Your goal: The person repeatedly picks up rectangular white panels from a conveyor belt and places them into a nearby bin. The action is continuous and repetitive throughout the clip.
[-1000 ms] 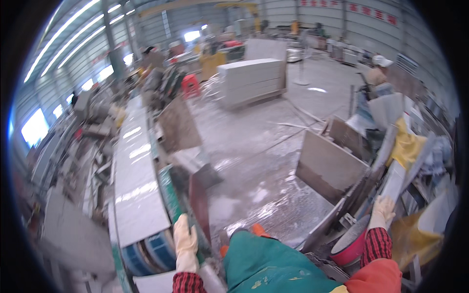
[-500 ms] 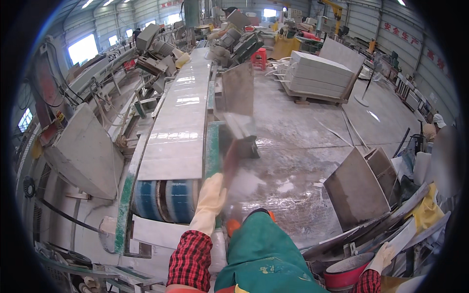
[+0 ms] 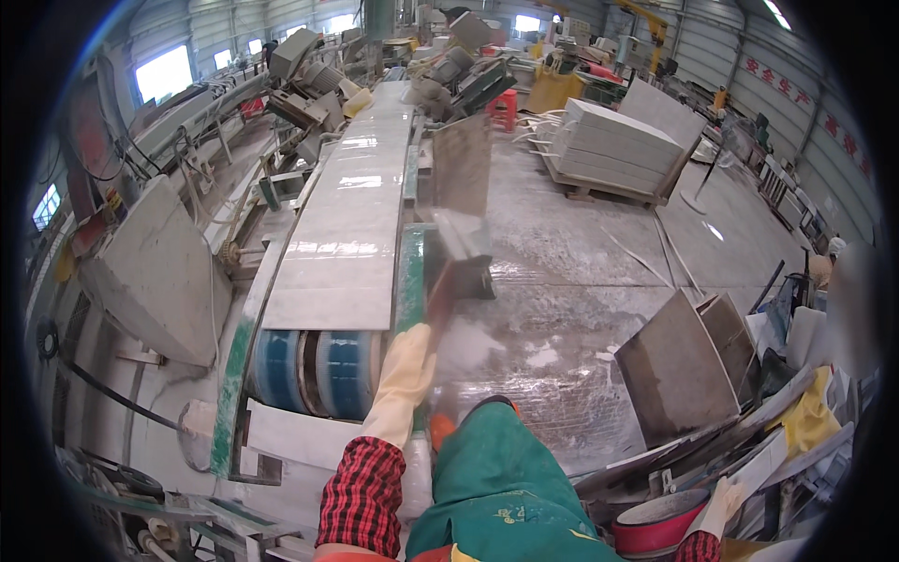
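Observation:
A cream rubber glove covers my left hand (image 3: pixel 405 379), which rests at the near right corner of the conveyor on its green side rail (image 3: pixel 409 281); its fingers point forward, stretched out. Beside it, a long wet pale stone slab (image 3: pixel 337 234) lies on the belt, its near end just above the blue ribbed roller (image 3: pixel 345 375). My right hand (image 3: pixel 726 501), gloved the same, reaches far out at the lower right. Its fingers close on the lower end of a narrow white strip (image 3: pixel 763 465), partly hiding that end.
A red bucket (image 3: pixel 660 525) stands close to my right hand. Brown-grey panels (image 3: pixel 676 370) lean beyond it, with a yellow cloth (image 3: pixel 807 412) alongside. Stacked white slabs (image 3: pixel 613 145) sit on a pallet farther back. Motor-driven machine heads (image 3: pixel 449 70) flank the conveyor's far end.
The view has shifted slightly, moving the conveyor's near end a little up the picture. My left hand stays by the rail, and my right hand stays at the white strip.

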